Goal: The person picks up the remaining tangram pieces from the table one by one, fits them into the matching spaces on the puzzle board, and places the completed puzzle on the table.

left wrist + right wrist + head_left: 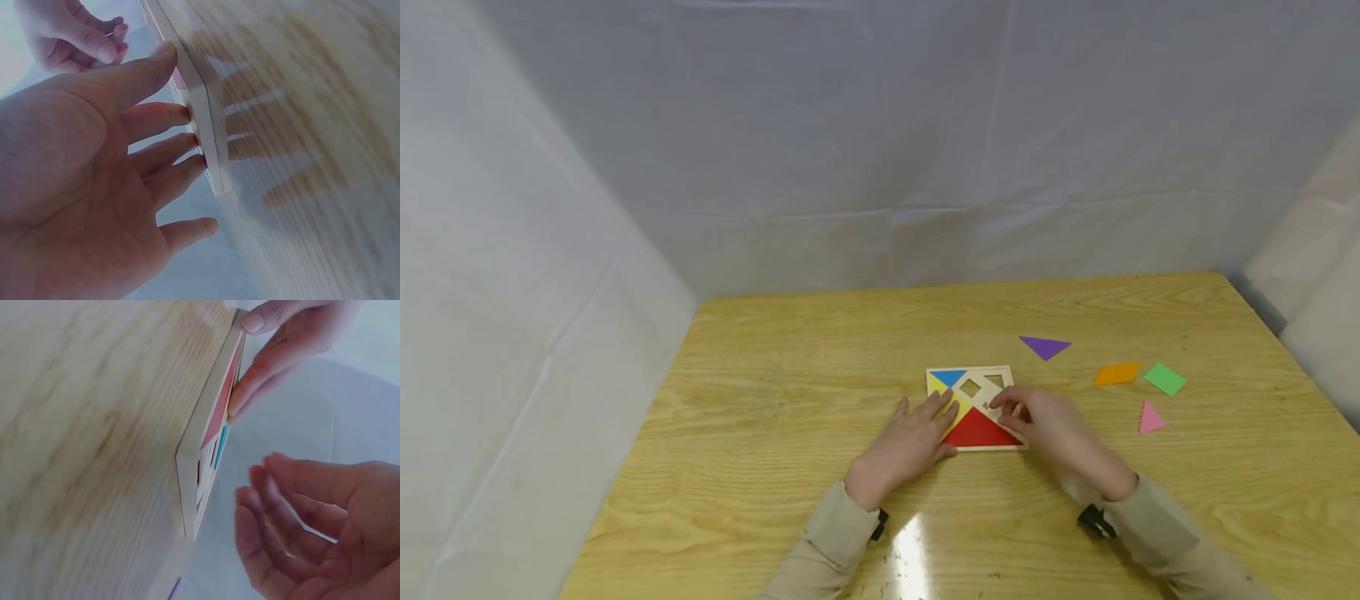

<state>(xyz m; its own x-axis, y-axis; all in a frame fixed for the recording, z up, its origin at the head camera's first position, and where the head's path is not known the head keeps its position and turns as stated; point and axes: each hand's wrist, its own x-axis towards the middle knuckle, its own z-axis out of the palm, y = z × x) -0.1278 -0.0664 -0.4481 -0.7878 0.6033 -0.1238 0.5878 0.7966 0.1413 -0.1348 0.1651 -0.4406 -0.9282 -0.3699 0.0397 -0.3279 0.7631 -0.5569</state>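
Tangram tray [977, 374] lies flat on the table under the left hand [904, 442], whose fingers are nearly straight and spread wide. We see its thumb against the near edge, three fingertips resting at the left part over the yellow triangle [962, 406], and its little finger off the tray. The right hand [1051, 421] is above the tray's right part, its fingers loosely bent and its thumb near them; from the right wrist we make out nothing held there, and its fingertips are apart from the tray.

Beside the yellow piece we find the red triangle [981, 431] along the near side and the blue triangle [948, 377] at the far left corner. We also see an unfilled square recess [970, 387] and a triangular recess [996, 381].

Farther right we have loose pieces: a purple triangle [1045, 347], an orange parallelogram [1117, 374], a green square [1165, 379] and a pink triangle [1151, 418]. Under everything is the wood-grained table [760, 375], with pale sheeting [850, 125] behind.
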